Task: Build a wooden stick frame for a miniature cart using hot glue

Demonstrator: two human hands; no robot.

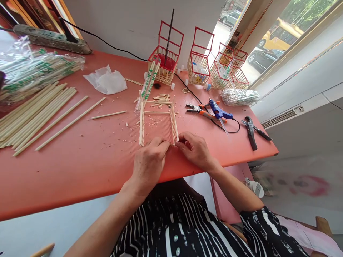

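Observation:
A small frame of pale wooden sticks (142, 123) stands on the red table in front of me, with two slatted sides joined by crosswise sticks at the far end. My left hand (150, 159) is closed at the near end of the frame, its fingertips by the lower right corner. Close beside it, my right hand (195, 149) pinches at that same corner, thumb and forefinger together. Whatever lies between the fingertips is hidden. Short cut stick pieces (162, 100) lie just behind the frame, and a single stick (109, 114) rests to its left.
Many long sticks (37, 114) and plastic-wrapped packs (45, 69) cover the left side. Pliers (193, 108), a blue glue gun (218, 109) and black-handled cutters (251, 132) lie right. Red-trimmed stick carts (198, 67) line the back. A power strip (52, 38) sits back left.

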